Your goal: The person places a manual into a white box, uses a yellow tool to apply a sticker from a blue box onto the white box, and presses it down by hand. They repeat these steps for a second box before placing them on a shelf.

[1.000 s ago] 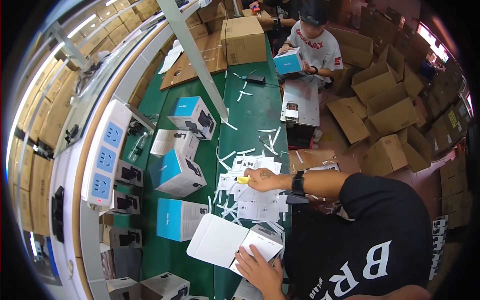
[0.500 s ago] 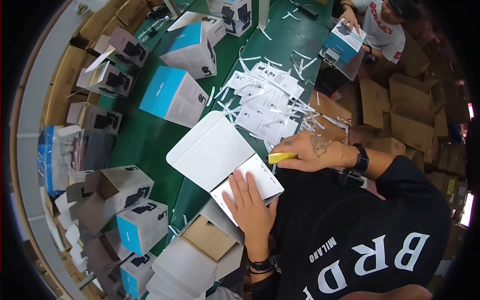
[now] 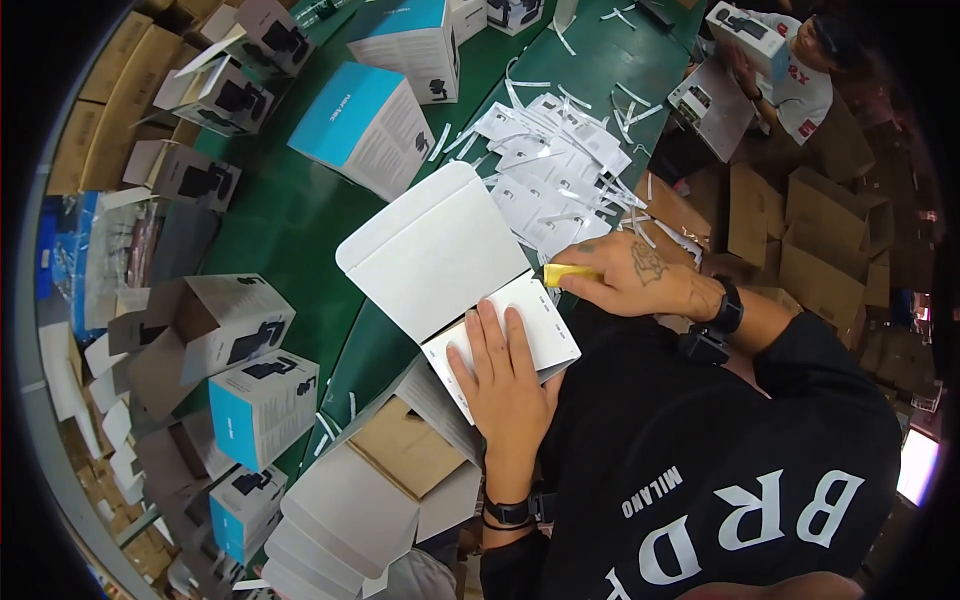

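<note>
A white carton with its large flap (image 3: 430, 250) laid back stands in front of me. My left hand (image 3: 508, 385) lies flat on its white top panel (image 3: 545, 325), fingers stretched out, the thumb along the near side edge. Closed round a small yellow object (image 3: 572, 272), my right hand (image 3: 640, 275) is just beyond the carton's far right corner, beside the flap's fold. Only the end of the yellow object shows, so its kind is unclear. What lies under the white panel is hidden.
Leaflets and paper strips (image 3: 550, 180) are heaped on the green table (image 3: 350, 390). Blue-and-white boxes (image 3: 375, 125) stand beyond. An open box with a brown cardboard insert (image 3: 412, 450) is at lower left. Far right, a person holds a box (image 3: 752, 42) near open brown cartons (image 3: 830, 240).
The view has shifted, moving the scene within the picture. My right hand and the yellow object are slightly closer to the carton's corner. The other person's box is lifted and turned.
</note>
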Demonstrator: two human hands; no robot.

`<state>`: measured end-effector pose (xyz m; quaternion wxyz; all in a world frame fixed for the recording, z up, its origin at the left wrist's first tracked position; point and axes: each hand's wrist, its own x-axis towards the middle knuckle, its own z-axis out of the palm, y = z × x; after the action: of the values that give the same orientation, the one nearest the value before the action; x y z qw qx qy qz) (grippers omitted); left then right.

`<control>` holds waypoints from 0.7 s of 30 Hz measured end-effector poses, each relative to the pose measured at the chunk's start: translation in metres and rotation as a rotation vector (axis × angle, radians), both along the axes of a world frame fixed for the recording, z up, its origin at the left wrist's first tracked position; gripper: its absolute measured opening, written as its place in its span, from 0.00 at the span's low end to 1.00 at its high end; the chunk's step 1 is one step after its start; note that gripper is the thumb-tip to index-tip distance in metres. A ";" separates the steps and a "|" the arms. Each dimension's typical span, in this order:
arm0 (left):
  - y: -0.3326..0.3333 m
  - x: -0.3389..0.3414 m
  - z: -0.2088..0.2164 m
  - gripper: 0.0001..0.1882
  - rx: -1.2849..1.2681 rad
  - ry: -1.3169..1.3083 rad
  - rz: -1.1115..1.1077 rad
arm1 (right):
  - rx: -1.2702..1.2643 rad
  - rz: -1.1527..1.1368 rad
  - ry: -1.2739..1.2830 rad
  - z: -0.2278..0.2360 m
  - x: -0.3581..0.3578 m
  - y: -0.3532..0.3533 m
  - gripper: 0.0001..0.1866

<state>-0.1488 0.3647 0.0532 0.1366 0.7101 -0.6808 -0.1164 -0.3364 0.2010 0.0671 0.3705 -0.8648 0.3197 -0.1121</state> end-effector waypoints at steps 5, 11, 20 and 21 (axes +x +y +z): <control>-0.002 -0.002 -0.002 0.47 0.002 -0.022 -0.011 | 0.161 -0.037 0.026 -0.002 0.003 -0.001 0.15; 0.003 0.000 -0.001 0.52 -0.027 0.001 0.039 | 0.117 0.019 -0.019 0.000 0.015 0.006 0.14; 0.009 0.004 -0.006 0.49 -0.040 0.009 0.054 | -0.131 -0.046 -0.160 0.003 0.014 0.004 0.11; 0.011 0.004 -0.006 0.48 -0.037 0.003 0.063 | -0.167 0.003 -0.157 0.005 0.019 0.002 0.12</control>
<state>-0.1449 0.3755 0.0473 0.1541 0.7284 -0.6600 -0.1005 -0.3173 0.2034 0.0725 0.3212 -0.8818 0.2779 -0.2051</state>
